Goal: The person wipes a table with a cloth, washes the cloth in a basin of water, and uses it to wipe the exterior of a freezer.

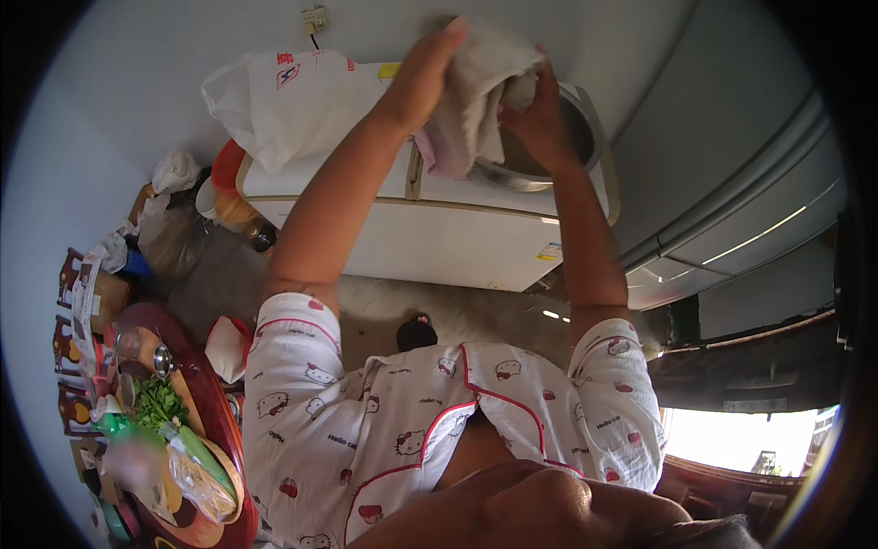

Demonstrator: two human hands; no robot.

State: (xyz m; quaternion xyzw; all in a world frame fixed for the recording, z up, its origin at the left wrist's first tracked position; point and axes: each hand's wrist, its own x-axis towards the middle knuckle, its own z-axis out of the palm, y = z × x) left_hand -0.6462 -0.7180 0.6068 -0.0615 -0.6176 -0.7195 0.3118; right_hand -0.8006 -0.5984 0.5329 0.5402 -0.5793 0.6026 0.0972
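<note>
A crumpled, light greyish cloth (473,89) is raised above a white chest freezer (439,237). My left hand (429,79) grips its left side, with the thumb uppermost. On the other side my right hand (545,127) has its fingers at the cloth's edge; motion blurs both hands a little. A pinkish part of the cloth (439,154) hangs down near the seam of the freezer lid. Under and behind my right hand stands a wide metal basin (583,130) on the lid, its inside partly hidden. A white plastic bag (295,103) with red print lies on the lid's left part.
At right rises a large grey appliance or cabinet (741,151). A round red wooden table (226,425) at lower left bears leafy greens (161,401), a long green vegetable (206,456) and jars. Filled bags (171,240) sit by the left wall, below a socket (314,19).
</note>
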